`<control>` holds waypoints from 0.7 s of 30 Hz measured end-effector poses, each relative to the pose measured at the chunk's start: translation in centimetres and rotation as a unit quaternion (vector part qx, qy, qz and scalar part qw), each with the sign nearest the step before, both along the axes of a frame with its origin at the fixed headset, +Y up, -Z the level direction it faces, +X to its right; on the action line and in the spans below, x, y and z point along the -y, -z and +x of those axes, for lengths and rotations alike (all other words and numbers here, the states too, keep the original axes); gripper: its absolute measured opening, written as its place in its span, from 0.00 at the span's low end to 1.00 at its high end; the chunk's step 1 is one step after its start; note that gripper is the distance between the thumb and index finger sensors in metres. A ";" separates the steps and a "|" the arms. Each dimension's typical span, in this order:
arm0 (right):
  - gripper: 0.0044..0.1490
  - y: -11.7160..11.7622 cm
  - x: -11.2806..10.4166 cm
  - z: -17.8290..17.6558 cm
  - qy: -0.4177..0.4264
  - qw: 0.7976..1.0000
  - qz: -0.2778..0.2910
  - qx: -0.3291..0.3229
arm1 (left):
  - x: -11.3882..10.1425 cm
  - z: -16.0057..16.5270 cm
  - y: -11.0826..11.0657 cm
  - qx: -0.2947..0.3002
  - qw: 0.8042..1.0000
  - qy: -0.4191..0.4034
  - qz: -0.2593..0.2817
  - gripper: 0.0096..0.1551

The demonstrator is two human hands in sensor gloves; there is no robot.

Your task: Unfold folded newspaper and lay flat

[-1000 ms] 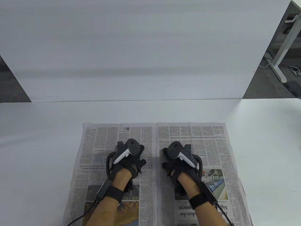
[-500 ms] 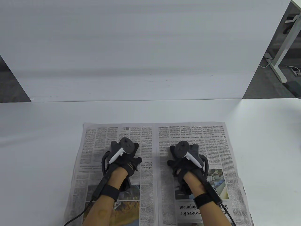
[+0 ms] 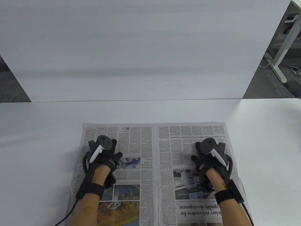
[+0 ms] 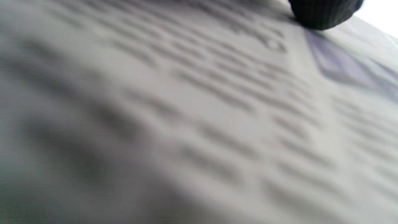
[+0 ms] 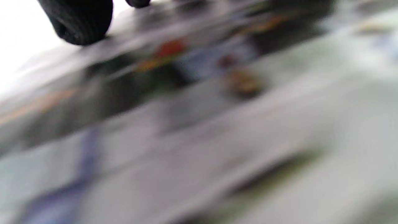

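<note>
The newspaper [image 3: 155, 174] lies opened out as a two-page spread on the white counter [image 3: 37, 131], its centre crease running away from the person and its near edge passing out of the bottom of the table view. By the look of it, the unfolding is done and the step in hand is smoothing the sheet flat. The left hand [image 3: 103, 153] rests palm down on the page left of the crease, close to the paper's outer edge; the right hand [image 3: 210, 155] rests likewise on the page right of the crease. Both seem spread flat and hold nothing, though the trackers hide most fingers. Next would likely be pressing out any remaining ripple near the edges, then lifting both hands straight off.
</note>
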State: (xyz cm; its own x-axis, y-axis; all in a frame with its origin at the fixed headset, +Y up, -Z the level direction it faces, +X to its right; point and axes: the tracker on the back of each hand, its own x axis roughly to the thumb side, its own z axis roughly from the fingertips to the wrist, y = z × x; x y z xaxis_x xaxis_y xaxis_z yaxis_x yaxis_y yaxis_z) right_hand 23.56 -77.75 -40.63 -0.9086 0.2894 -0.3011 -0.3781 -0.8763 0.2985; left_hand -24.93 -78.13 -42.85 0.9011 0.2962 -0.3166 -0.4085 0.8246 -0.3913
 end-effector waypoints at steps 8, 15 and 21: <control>0.47 -0.2 -0.1 4.3 0.005 0.999 -0.007 0.042 | 0.0 -4.2 -0.2 -0.057 0.998 -0.004 -0.011 0.45; 0.47 -0.6 0.0 5.9 0.005 0.998 -0.002 0.057 | 0.1 -6.1 -0.5 -0.081 0.997 -0.007 -0.009 0.45; 0.47 -0.7 -0.4 5.6 0.002 0.999 -0.007 0.043 | -0.5 -6.1 -1.0 -0.068 0.997 0.021 0.019 0.44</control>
